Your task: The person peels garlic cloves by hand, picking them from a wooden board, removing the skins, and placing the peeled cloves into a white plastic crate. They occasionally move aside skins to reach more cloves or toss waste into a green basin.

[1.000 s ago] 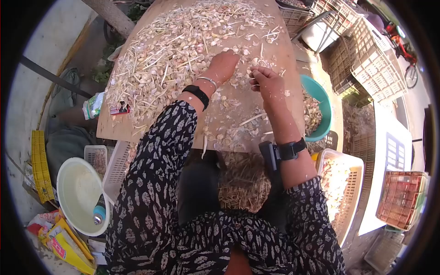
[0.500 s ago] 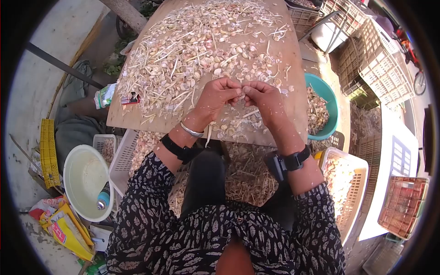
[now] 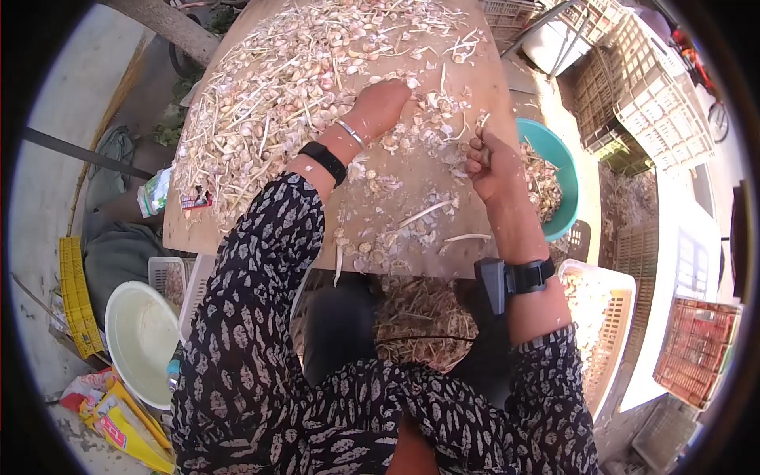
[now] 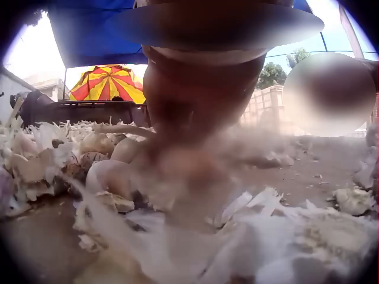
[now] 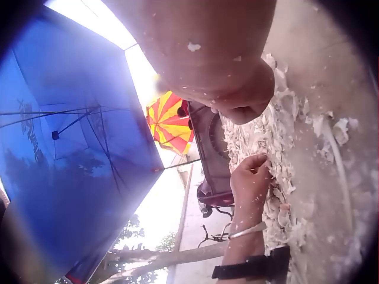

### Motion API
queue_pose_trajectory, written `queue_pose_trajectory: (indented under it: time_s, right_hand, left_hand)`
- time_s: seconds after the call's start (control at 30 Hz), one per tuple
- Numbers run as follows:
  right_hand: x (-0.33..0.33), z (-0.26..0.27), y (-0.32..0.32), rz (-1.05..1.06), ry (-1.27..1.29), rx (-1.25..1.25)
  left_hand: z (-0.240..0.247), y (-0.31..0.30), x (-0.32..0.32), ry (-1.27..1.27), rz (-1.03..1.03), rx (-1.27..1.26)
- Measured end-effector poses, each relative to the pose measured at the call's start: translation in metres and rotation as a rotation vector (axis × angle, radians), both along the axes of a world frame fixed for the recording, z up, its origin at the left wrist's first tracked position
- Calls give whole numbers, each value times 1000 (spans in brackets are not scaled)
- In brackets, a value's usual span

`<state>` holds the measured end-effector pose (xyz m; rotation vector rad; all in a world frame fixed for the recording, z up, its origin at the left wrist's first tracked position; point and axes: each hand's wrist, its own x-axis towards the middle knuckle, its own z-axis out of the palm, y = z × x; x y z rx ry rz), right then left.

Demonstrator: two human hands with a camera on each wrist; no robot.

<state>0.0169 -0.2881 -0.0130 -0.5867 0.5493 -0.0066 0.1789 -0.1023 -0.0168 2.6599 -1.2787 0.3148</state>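
Observation:
Loose garlic cloves, papery skins and dry stalks form a broad pile [image 3: 269,103] on the wooden board. At the pile's near right edge my left hand [image 3: 380,107] reaches down with its fingertips hidden; in the left wrist view its blurred fingers [image 4: 189,160] come down among cloves and skins, and a grip on one cannot be made out. Over the board's right edge is my right hand [image 3: 495,166], fingers curled, with nothing visible in them. The right wrist view has the curled right hand [image 5: 243,97] above and the left hand [image 5: 251,180] at the pile.
A teal basin [image 3: 568,186] with garlic bits stands right of the board. Below it is a pale crate [image 3: 621,317] of cloves. Stacked crates [image 3: 661,103] rise at the upper right. A pale green basin [image 3: 142,340] lies at the lower left. Stalks [image 3: 427,212] lie near the board's front edge.
Both hands were together over the board's near part half a second ago. They have parted: the left went forward to the pile, the right moved rightward to the board's edge.

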Motion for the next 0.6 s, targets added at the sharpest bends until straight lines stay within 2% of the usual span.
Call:
queue_pose_trajectory:
  time_s: [0.1, 0.17, 0.2, 0.27, 0.3, 0.37, 0.43, 0.5, 0.53, 0.6]
  right_hand:
    - [5, -18, 0, 2, 31, -19]
    - [0, -8, 8, 13, 30, 9]
    - [-3, -1, 14, 29, 30, 29]
    - [-7, 6, 20, 47, 0, 88]
    - [-8, 11, 23, 69, -29, 146]
    - [-14, 22, 19, 34, 31, 138]
    - [-15, 8, 9, 101, -164, 147]
    - [-14, 10, 5, 1, -88, 119]
    - [-13, 14, 3, -84, -12, 87]
    - [-10, 15, -2, -70, -10, 71]
  left_hand:
    - [22, 6, -31, 56, 63, -67]
    - [44, -1, -66, 508, 211, -532]
    - [50, -8, -79, 509, 210, -532]
    - [55, -26, -98, 511, -91, -639]
    - [51, -30, -88, 510, -92, -640]
    - [35, -44, -38, 186, 18, -422]
    - [18, -59, -11, 136, 29, -340]
    - [11, -73, 2, 149, 155, 176]
    - [7, -76, 4, 140, 132, 208]
    - [8, -68, 0, 140, 46, 203]
